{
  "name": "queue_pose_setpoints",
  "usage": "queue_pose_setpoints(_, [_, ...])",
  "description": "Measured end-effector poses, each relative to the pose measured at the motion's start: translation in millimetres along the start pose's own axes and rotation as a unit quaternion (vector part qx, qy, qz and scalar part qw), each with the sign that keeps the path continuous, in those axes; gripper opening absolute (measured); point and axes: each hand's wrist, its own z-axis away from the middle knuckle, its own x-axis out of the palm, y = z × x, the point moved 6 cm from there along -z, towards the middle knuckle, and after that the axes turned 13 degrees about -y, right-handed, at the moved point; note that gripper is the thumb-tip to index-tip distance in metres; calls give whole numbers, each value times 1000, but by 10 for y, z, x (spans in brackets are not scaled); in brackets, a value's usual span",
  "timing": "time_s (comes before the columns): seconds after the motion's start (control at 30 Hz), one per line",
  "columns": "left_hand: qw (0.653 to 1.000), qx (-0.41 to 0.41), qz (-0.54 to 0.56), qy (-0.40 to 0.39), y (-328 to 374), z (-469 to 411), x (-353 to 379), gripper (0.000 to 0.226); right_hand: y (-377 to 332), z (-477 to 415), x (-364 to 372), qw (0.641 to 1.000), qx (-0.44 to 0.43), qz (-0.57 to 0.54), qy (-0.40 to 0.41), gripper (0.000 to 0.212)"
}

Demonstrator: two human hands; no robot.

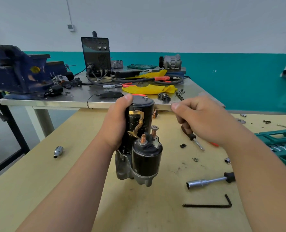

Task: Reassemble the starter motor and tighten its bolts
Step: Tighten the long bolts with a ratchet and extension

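Observation:
The starter motor (139,131) stands upright on the wooden table (92,164), black body on top, solenoid (146,158) with copper studs facing me, grey nose housing below. My left hand (117,119) grips the black body from the left, thumb on the end cap. My right hand (204,119) hovers to the motor's right, apart from it, fingers curled and thumb pressed on the forefinger; I see nothing in it. A small screwdriver (196,141) lies partly under that hand. A socket driver (209,181) and a hex key (209,205) lie at the front right.
A green socket case (282,144) sits at the right edge. A loose socket (58,151) lies left; washers and small parts lie right. Behind, a steel bench (82,97) carries a blue vise (16,71), a welder (96,56), cables, yellow cloth (149,89) and a brush holder (164,96).

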Motion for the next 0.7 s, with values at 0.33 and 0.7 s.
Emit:
queue_pose_setpoints(0.33, [999,14,36,-16,32,1,20,82,-121,13,290,978,-105,-123,-131,28])
queue_pose_setpoints(0.7, [1000,8,11,-1,6,9,1,66,682,-151,-45,987,60,-142,36,51])
